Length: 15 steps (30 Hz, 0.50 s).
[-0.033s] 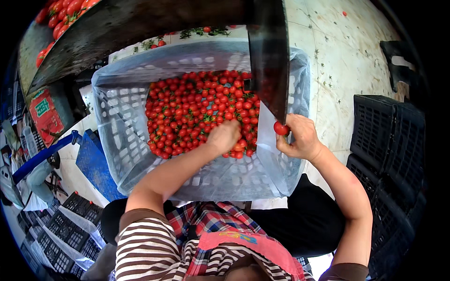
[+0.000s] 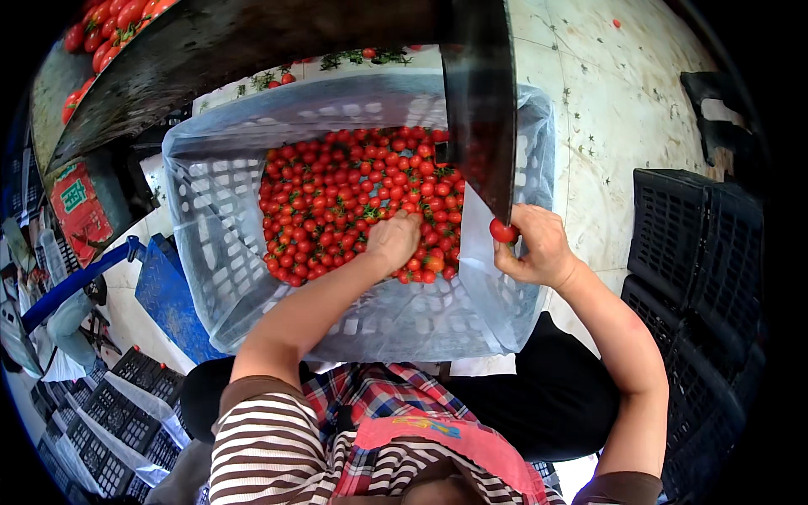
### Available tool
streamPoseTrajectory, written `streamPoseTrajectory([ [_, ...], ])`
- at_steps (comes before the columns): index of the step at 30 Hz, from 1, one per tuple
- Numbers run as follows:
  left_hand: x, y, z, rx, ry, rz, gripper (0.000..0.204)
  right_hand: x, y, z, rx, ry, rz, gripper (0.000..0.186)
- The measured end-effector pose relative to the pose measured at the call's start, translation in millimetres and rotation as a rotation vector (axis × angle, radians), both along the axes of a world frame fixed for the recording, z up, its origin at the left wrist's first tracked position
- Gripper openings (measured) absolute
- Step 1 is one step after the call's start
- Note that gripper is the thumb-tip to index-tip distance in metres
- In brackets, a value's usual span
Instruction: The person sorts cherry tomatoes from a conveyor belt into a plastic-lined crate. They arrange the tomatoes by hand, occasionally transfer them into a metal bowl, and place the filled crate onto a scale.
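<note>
The right grip (image 2: 540, 246) holds a round, glossy red tomato (image 2: 502, 230).

A blue panel (image 2: 172, 295) stood at a slant above the pale floor (image 2: 589, 143). Just left of the panel ran a blue bar (image 2: 71, 290); up and left of it sat a red box (image 2: 82, 220). Below and left of the panel lay black crates (image 2: 139, 374) with pale film (image 2: 118, 429) across them. Well to its right stood stacked crates (image 2: 673, 227).
</note>
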State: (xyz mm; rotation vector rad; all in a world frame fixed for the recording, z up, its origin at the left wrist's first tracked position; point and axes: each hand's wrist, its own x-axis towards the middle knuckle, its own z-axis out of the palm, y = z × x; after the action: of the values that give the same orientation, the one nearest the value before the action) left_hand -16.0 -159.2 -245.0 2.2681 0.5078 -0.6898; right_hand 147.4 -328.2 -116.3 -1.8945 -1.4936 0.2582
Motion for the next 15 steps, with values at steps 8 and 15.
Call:
streamPoseTrajectory([
  [8,3,-23,-33,0.494,-0.225,-0.448,0.022,0,1,-3,0.032,0.053,0.005,0.036],
  [15,7,-3,-35,0.559,-0.142,-0.489,0.020,0,1,-6,0.033,0.051,-0.014,0.037],
])
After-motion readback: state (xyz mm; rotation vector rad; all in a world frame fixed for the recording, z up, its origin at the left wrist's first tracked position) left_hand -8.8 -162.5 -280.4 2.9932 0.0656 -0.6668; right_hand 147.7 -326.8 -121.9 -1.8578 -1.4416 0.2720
